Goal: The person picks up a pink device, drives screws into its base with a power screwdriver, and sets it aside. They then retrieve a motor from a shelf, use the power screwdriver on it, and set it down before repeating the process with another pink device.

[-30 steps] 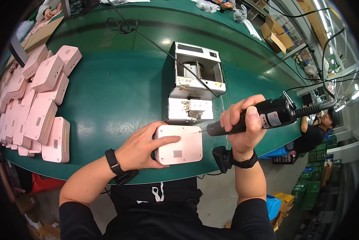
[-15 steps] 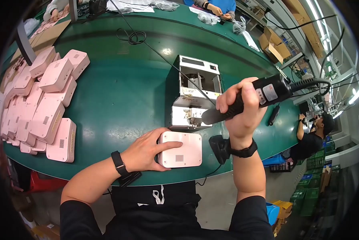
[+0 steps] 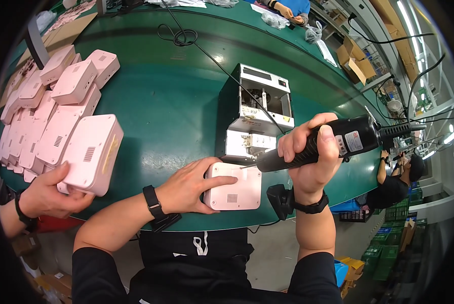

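Observation:
A pale pink plastic box (image 3: 246, 196) with a slotted vent and corner holes lies flat on the green table. My left hand (image 3: 189, 185) grips its left side, thumb at the near edge and index finger across the top. In my right hand (image 3: 310, 152) is a black electric screwdriver (image 3: 349, 137), tilted, fingers wrapped round its body. Its thin bit meets the box top near the far edge; whether a screw sits there is too small to tell. Just beyond stands a screw feeder (image 3: 262, 114), a black and white metal machine.
Stacked pink boxes (image 3: 44, 119) crowd the left side. Another person's hand (image 3: 57, 195) holds a pink box (image 3: 96, 149) there. A black cable (image 3: 211, 61) crosses above the table. More people work at the far side and far right. An open carton (image 3: 356, 58) stands beyond.
The screwdriver bit has come down from beside the feeder onto the box. Another person's hand has entered at the left and grasped a pink box at the stack, now raised and tilted. My view has shifted slightly.

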Tool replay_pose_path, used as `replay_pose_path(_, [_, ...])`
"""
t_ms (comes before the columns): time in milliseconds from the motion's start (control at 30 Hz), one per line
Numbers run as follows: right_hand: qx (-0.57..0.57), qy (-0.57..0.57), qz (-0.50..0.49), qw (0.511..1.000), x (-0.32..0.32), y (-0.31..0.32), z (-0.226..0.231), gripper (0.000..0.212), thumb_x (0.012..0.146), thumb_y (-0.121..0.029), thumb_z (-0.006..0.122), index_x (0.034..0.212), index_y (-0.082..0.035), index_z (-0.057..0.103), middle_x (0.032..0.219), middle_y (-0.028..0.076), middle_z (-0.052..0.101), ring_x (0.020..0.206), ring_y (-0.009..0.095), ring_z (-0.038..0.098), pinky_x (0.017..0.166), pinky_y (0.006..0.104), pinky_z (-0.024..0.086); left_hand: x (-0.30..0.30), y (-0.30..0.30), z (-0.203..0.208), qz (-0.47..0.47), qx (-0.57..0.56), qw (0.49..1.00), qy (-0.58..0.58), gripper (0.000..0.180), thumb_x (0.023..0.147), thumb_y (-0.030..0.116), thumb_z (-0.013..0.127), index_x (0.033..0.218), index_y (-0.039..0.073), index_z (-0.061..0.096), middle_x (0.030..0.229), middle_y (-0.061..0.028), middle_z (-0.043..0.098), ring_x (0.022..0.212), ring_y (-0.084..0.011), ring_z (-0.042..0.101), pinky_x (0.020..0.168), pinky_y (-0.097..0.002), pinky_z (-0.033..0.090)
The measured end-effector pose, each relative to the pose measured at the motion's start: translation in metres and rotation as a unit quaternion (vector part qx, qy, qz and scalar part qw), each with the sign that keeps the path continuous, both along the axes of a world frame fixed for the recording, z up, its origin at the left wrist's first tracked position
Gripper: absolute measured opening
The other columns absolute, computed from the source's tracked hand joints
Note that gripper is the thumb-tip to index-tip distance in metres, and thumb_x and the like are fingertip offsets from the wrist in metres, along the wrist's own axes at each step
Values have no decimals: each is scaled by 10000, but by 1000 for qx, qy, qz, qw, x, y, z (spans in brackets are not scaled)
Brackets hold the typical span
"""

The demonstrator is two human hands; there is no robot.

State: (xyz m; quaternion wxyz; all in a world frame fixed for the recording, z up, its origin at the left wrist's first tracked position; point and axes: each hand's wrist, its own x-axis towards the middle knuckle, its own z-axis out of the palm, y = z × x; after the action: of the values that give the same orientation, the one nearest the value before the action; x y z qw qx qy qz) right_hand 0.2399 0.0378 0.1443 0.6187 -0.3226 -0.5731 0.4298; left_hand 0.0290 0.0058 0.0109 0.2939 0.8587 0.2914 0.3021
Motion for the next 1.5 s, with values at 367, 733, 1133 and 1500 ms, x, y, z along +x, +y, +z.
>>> replay_pose_path(367, [-9, -2, 9, 1000, -1, 0, 1, 216, 946, -268, 452, 994, -57, 449, 596, 58, 456, 447, 157, 440, 489, 342, 433, -1, -1, 3, -1, -8, 1000, 3, 781, 577, 279, 871, 1296, 256, 567, 1277, -137, 449, 1167, -339, 509, 980, -429, 452])
replay_pose_path(733, [-6, 11, 4, 1000, -5, 4, -18, 199, 933, -262, 470, 956, -67, 438, 597, 62, 455, 444, 157, 434, 475, 340, 429, 0, -1, 3, 8, -9, 1000, 4, 790, 569, 266, 869, 1297, 260, 563, 1285, -134, 447, 1174, -343, 505, 991, -436, 448])
replay_pose_path(1133, [10, -1, -35, 999, 2, -6, -7, 178, 931, -241, 471, 944, -64, 461, 607, 65, 469, 447, 164, 444, 468, 347, 429, 12, -9, 3, 9, -18, 1000, 19, 776, 588, 275, 853, 1303, 265, 554, 1305, -146, 440, 1181, -351, 506, 976, -435, 458])
replay_pose_path(1500, [43, -18, -57, 997, 5, 18, 12, 190, 937, -244, 468, 960, -55, 466, 608, 65, 469, 450, 169, 452, 472, 348, 427, 44, 1, 3, 10, 18, 1000, 23, 777, 588, 322, 851, 1304, 277, 553, 1306, -156, 450, 1165, -350, 524, 956, -433, 467])
